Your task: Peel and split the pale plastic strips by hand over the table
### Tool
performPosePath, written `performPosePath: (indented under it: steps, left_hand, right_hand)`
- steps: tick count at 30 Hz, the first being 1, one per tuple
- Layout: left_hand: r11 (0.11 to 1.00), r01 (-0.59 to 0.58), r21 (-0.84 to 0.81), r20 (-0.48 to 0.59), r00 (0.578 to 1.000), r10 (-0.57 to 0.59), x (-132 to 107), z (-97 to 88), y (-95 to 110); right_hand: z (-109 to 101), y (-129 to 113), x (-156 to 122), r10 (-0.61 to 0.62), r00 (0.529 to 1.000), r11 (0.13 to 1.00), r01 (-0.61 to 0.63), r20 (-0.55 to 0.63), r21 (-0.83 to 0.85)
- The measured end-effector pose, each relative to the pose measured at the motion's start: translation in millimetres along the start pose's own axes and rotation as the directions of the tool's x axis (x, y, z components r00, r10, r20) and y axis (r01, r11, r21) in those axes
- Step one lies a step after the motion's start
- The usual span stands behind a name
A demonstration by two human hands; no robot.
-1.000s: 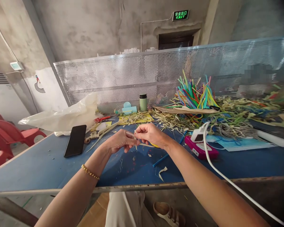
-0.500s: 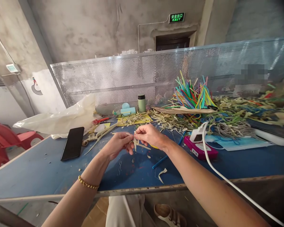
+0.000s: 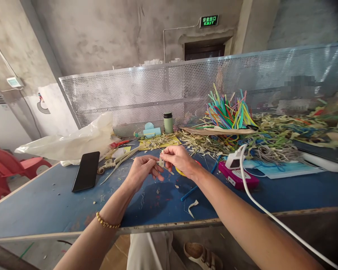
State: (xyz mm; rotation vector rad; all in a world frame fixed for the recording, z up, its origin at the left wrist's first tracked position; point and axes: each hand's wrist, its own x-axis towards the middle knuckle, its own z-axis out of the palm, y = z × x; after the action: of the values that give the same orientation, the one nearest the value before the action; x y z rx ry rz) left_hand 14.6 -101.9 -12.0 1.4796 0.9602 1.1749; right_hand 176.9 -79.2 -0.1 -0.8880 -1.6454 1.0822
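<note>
Both hands meet above the blue table, pinching a small piece made of pale dried leaf strips (image 3: 161, 162). My left hand (image 3: 143, 169) has its thumb and forefinger closed on the piece, the other fingers loosely curled. From the right, my right hand (image 3: 178, 160) pinches its upper part between thumb and fingertips. A loose end of strip sticks out below the right fingers. Exactly how the strips are joined is too small to tell. Partly behind the right wrist lies a yellow and red ring-shaped thing (image 3: 181, 172), and a blue stick (image 3: 190, 192) lies near it.
A black phone (image 3: 86, 171) lies left, before a plastic bag (image 3: 73, 140) and red-handled scissors (image 3: 119, 143). Behind stand a green bottle (image 3: 168, 123) and colourful pipe cleaners (image 3: 228, 112) among leaf scraps. A purple box (image 3: 245, 180) with a white cable (image 3: 252, 198) sits right.
My right fingertips have shifted slightly up along the leaf piece, and its strips hang differently. My left hand has moved slightly right. More of the yellow ring-shaped thing shows.
</note>
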Motion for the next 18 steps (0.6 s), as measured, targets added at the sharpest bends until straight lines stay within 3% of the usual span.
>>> performPosePath:
  steps: [10,18]
  left_hand:
    - [0.998,0.037,-0.049,0.187,0.982,-0.027,-1.7,-4.7,0.4]
    - [1.000,0.006,-0.027,0.199,0.980,-0.001,-0.5,-9.2,-1.7]
  right_hand:
    - [1.0,2.3,0.7,0.000,1.000,0.999,-0.001,-0.016,-0.047]
    - [4.8,2.2,0.1,0.006,1.000,0.996,-0.007,-0.012,-0.088]
